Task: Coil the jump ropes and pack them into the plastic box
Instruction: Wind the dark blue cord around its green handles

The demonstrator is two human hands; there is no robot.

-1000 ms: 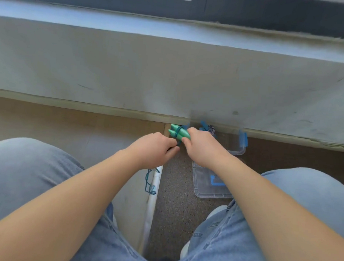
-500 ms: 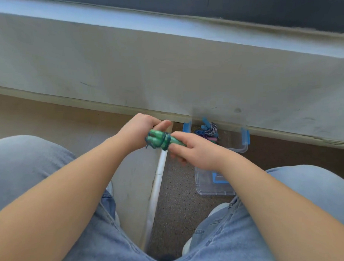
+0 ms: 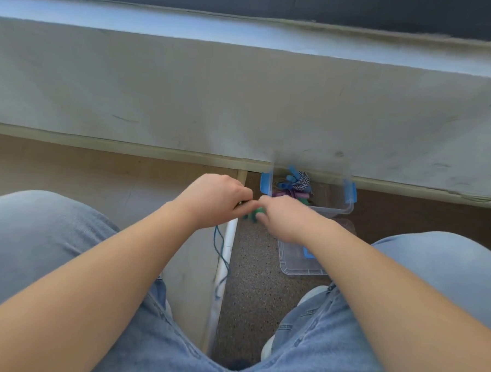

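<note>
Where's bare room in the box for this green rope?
The box looks bare in its right half, between the packed ropes and the right clip; its far left corner is crowded. The floor between the white strip and the lid is also free.

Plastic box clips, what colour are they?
Blue clips on the clear plastic box, seen best in the head view.
</note>
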